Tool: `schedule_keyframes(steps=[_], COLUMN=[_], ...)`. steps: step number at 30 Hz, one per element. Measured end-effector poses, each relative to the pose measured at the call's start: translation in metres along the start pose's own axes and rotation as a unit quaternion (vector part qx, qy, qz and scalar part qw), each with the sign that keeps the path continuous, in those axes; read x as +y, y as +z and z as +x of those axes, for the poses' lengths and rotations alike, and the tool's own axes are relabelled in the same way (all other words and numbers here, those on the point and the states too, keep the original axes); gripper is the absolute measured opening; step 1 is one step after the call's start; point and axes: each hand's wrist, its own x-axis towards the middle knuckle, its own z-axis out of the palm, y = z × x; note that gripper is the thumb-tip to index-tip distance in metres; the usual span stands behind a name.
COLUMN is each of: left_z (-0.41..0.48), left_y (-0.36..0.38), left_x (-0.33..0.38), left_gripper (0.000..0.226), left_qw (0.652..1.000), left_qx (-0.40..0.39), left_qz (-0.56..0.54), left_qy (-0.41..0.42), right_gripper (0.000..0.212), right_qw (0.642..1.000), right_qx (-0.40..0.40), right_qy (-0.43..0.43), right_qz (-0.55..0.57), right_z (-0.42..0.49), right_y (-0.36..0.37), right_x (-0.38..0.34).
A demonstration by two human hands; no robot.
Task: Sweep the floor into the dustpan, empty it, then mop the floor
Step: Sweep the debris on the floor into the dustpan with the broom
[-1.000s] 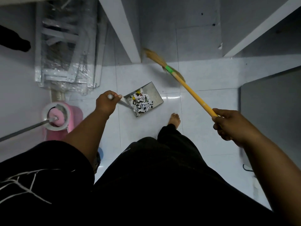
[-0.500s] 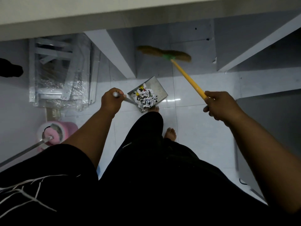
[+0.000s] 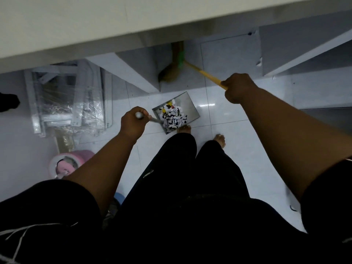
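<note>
The person stands on a white tiled floor [image 3: 238,141], with open tiles ahead and to the right of the bare feet [image 3: 220,139]. A pale table [image 3: 114,25] spans the top of the view. Its edge overhangs grey upright panels [image 3: 137,73] that close in the space beneath.

The left hand [image 3: 133,123] is curled round the handle of the metal dustpan [image 3: 182,102]. The dustpan sits tilted just ahead of the feet and is loaded with paper scraps [image 3: 174,119]; whether it touches the tiles cannot be told. The right hand [image 3: 238,88] grips the yellow handle of the broom [image 3: 206,74]. The broom's bristles reach under the table edge beside a panel, blurred and partly cut off.

Wrapped metal frames [image 3: 66,103] crowd the left side. A pink mop bucket [image 3: 66,164] is half hidden behind the left forearm.
</note>
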Motion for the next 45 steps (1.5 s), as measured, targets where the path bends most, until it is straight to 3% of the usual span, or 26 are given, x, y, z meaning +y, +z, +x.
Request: schedule_keyframes(steps=[5, 10, 15, 22, 25, 29, 34, 37, 40, 42, 45], left_z=[0.008, 0.014, 0.022, 0.045, 0.056, 0.066, 0.065, 0.065, 0.067, 0.065, 0.065], left_y=[0.009, 0.018, 0.037, 0.058, 0.064, 0.073, 0.076, 0.074, 0.074, 0.076, 0.077], left_x=[0.013, 0.031, 0.05, 0.068, 0.073, 0.076, 0.078, 0.078, 0.075, 0.073, 0.068], left_gripper=[0.017, 0.014, 0.006, 0.016, 0.028, 0.026, 0.027, 0.022, 0.017, 0.016, 0.016], left_qw=[1.0, 1.0, 0.999, 0.999, 0.999, 0.999, 0.999, 0.999, 0.998, 0.997, 0.995], left_qx=[0.009, 0.015, 0.023, 0.03, 0.04, 0.047, 0.05, 0.045, 0.052, 0.058, 0.049], left_qz=[-0.007, -0.024, -0.024, -0.037, -0.027, -0.012, 0.001, 0.013, 0.007, -0.016, -0.048], left_qy=[-0.005, -0.008, -0.007, -0.014, -0.012, -0.009, 0.008, 0.019, 0.026, 0.04, 0.077], right_gripper=[0.037, 0.044, 0.039, 0.039, 0.038, 0.034, 0.042, 0.043, 0.038, 0.033, 0.03], right_qw=[0.996, 0.99, 0.979, 0.948, 0.958, 0.98, 0.995, 0.992, 0.969, 0.928, 0.89], right_qx=[-0.033, -0.026, 0.053, 0.037, 0.004, -0.022, -0.022, -0.009, 0.035, 0.06, 0.084], right_qy=[0.071, 0.125, 0.137, 0.07, 0.023, 0.013, 0.048, 0.084, 0.135, 0.162, 0.165], right_qz=[-0.045, -0.062, 0.141, 0.308, 0.286, 0.199, 0.08, 0.092, 0.202, 0.331, 0.416], right_z=[0.003, -0.045, -0.097, -0.044, 0.013, 0.06, 0.048, 0.009, -0.041, -0.073, -0.107], right_y=[0.0, -0.006, -0.012, -0.025, -0.023, -0.005, 0.024, 0.035, 0.045, 0.051, 0.065], right_x=[0.063, 0.141, 0.162, 0.108, 0.071, 0.052, 0.107, 0.158, 0.193, 0.198, 0.188])
